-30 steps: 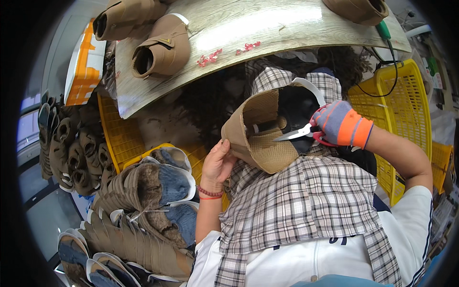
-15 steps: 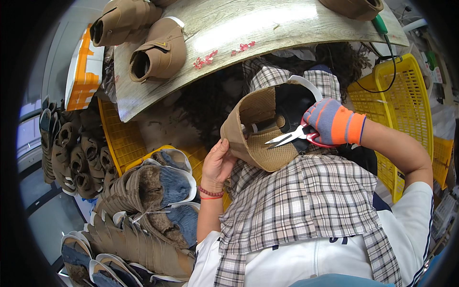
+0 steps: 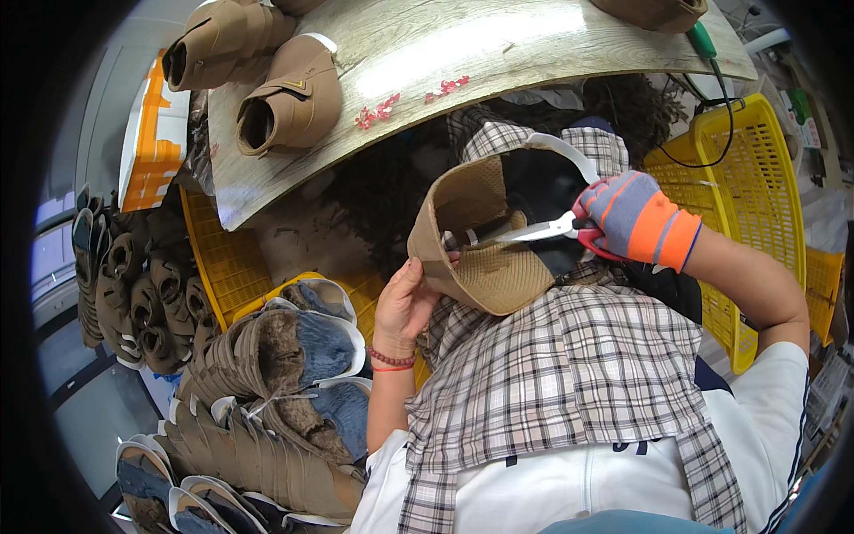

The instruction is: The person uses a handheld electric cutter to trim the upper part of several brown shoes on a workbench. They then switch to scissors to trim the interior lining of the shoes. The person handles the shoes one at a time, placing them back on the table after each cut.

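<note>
So, hands w/ scissors, brown upper; dk shirt lettering

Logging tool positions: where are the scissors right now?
In the head view, right of centre, the scissors are in the gloved right hand, blades pointing into the brown shoe upper.

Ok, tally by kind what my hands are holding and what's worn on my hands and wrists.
Scissors, in the right hand: 1
Brown shoe piece, in the left hand: 1
Glove: 1
Beaded bracelet: 1
Red string: 1
Total: 5
</note>
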A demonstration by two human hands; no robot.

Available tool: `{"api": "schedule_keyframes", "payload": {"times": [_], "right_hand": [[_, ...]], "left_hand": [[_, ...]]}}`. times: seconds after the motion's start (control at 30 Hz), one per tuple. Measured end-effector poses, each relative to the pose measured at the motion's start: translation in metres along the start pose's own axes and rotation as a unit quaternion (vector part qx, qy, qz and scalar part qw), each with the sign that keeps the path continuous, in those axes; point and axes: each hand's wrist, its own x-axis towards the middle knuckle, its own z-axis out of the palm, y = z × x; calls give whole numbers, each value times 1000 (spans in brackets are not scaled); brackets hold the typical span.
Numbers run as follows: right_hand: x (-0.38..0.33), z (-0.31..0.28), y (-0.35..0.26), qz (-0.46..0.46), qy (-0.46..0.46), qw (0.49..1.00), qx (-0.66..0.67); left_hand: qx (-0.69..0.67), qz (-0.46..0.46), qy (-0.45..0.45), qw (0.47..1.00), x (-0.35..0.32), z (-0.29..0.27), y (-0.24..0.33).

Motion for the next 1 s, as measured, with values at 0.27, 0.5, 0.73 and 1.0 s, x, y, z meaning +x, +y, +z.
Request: {"api": "schedule_keyframes", "payload": {"times": [0.27, 0.5, 0.73, 1.0], "right_hand": [[26, 12, -15, -57, 34, 997, -38], [45, 16, -23, -73, 42, 993, -87], [51, 19, -21, -62, -11, 994, -88], [19, -11, 14, 57, -87, 994, 42]], "left_hand": [[-81, -40, 39, 995, -3, -2, -4], [-98, -29, 26, 994, 1, -1, -7], [-92, -29, 20, 995, 3, -2, -8], [-76, -36, 46, 995, 5, 0, -10]]}}
